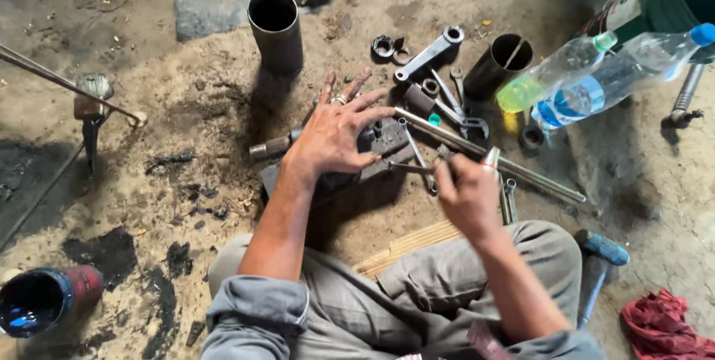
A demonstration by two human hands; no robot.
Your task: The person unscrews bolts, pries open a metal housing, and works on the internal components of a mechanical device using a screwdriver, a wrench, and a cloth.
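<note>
On the dirt floor (134,47), two metal cylinders (275,29), two plastic bottles (596,77) and wrenches (432,51) crowd the dark metal block (380,144). The left hand (335,133) lies spread flat on the block; the right hand (468,192) grips a thin tool (408,169) touching it.

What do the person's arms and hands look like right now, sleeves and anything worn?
Both forearms are bare, with grey-blue sleeves rolled up to the elbows. The left hand wears a metal ring on one finger and looks grimy. The right hand shows no glove and no visible ring.
</note>
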